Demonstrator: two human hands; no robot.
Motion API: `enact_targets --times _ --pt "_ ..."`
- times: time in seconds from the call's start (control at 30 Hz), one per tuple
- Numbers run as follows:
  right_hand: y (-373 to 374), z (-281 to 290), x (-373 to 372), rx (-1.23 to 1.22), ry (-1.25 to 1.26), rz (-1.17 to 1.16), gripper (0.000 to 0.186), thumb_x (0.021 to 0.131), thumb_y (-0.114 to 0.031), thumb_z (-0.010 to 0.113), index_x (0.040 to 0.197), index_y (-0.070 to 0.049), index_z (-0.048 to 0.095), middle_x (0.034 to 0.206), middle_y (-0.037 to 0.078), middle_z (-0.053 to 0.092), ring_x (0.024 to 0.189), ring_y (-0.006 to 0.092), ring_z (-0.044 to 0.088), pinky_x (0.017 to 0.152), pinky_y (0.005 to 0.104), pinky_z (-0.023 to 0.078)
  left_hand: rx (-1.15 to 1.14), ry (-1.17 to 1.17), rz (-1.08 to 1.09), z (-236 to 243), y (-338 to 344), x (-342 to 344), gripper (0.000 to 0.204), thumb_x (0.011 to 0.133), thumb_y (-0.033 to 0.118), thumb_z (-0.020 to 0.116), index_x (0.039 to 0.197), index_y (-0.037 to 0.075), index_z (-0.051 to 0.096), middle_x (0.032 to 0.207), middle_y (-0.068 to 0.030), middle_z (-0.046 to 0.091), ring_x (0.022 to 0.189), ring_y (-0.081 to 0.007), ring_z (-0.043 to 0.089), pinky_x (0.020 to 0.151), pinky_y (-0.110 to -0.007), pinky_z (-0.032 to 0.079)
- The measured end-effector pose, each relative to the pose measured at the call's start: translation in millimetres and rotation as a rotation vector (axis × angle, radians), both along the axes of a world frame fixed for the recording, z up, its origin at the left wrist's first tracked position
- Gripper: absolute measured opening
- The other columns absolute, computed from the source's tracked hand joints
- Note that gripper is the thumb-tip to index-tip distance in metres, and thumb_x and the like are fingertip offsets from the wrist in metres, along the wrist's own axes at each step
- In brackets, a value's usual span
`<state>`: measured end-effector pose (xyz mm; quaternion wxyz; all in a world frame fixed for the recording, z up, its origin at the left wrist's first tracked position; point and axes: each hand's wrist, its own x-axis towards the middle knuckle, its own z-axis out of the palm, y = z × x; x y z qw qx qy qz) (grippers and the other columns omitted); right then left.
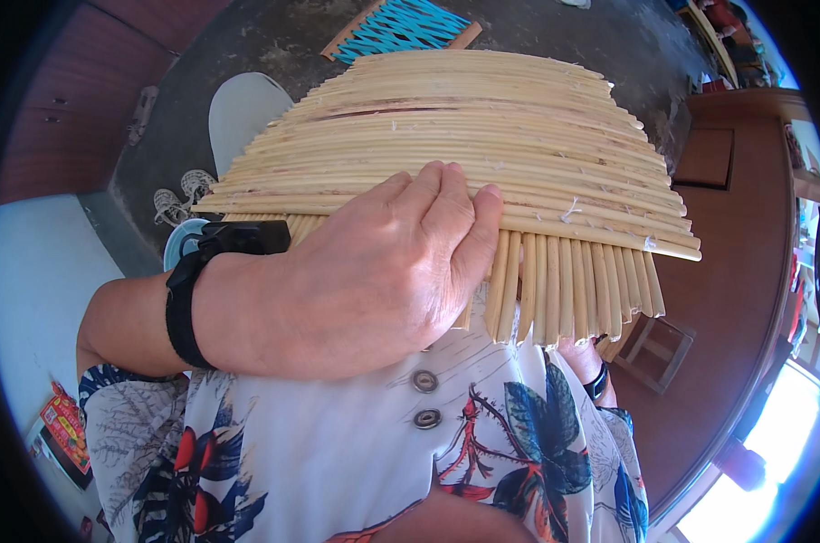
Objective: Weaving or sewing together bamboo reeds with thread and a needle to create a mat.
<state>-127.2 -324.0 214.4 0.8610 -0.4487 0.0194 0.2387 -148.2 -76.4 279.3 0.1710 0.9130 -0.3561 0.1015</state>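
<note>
A mat of pale yellow plant stalks (482, 136) spreads out in front of my chest. Its upper layer runs crosswise. Below that layer's near edge, shorter stalks (577, 281) of the under layer point toward me. White thread ends stick out here and there. My left hand (410, 244) presses on the near edge, back of the hand up, its fingers close together and bent onto the stalks. What its fingertips grip beneath is hidden. Of my right hand (577, 351) only a bit shows past the lower stalks on the right; its fingers are hidden behind the mat.
Beyond the mat, on the dark floor, lies a wooden frame laced with turquoise strips (401, 29). A pale rounded seat (245, 113), a pair of shoes (191, 192) and a light blue basin (176, 244) are at the left. Brown wooden furniture (727, 290) stands close on the right.
</note>
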Motion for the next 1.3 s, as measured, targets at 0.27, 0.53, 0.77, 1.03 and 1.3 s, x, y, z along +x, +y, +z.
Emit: enact_targets --times 0.27,0.53,0.77,1.03,1.3 --pt "-0.2 -5.7 -2.7 0.009 0.004 0.001 0.048 0.099 -0.029 0.062 0.14 -0.006 0.048 0.134 0.011 0.058 0.121 0.0251 0.057 0.101 0.0408 0.047 0.088 -0.041 -0.002 -6.4 -2.8 0.9 0.057 0.075 0.01 0.061 0.123 -0.021 0.055 0.113 -0.0384 0.059 0.101 -0.0441 0.067 0.087 -0.043 0.058" --pt "-3.8 -9.0 -5.9 0.021 0.012 0.001 0.049 0.1 -0.029 0.062 0.141 -0.006 0.047 0.135 0.011 0.057 0.122 0.0255 0.056 0.102 0.0412 0.047 0.111 -0.048 -0.022 -7.3 -3.0 2.6 0.056 0.074 0.01 0.062 0.121 -0.02 0.057 0.109 -0.0373 0.061 0.099 -0.0428 0.068 0.086 -0.042 0.059" --pt "-3.4 -10.0 -2.9 0.035 0.02 0.007 0.05 0.1 -0.03 0.061 0.141 -0.006 0.047 0.135 0.012 0.057 0.123 0.0258 0.056 0.103 0.0415 0.047 0.096 -0.054 -0.028 -3.6 -3.1 3.6 0.055 0.074 0.01 0.062 0.12 -0.02 0.057 0.109 -0.0371 0.062 0.099 -0.0426 0.069 0.086 -0.042 0.059" --pt "-1.2 -14.5 2.3 0.062 0.035 0.012 0.051 0.1 -0.031 0.061 0.142 -0.006 0.046 0.136 0.012 0.056 0.124 0.0261 0.056 0.104 0.0418 0.047 0.107 -0.073 -0.03 -7.2 -4.7 3.1 0.056 0.073 0.011 0.062 0.12 -0.02 0.056 0.11 -0.0366 0.06 0.097 -0.0415 0.068 0.084 -0.042 0.059" --pt "3.3 -12.4 5.8 0.121 0.017 0.007 0.052 0.101 -0.032 0.06 0.143 -0.006 0.045 0.137 0.012 0.056 0.125 0.0264 0.056 0.105 0.0422 0.046 -0.082 0.109 0.007 -4.9 -2.8 5.8 0.059 0.073 0.004 0.063 0.127 -0.018 0.052 0.114 -0.0335 0.059 0.098 -0.0406 0.067 0.086 -0.041 0.057"
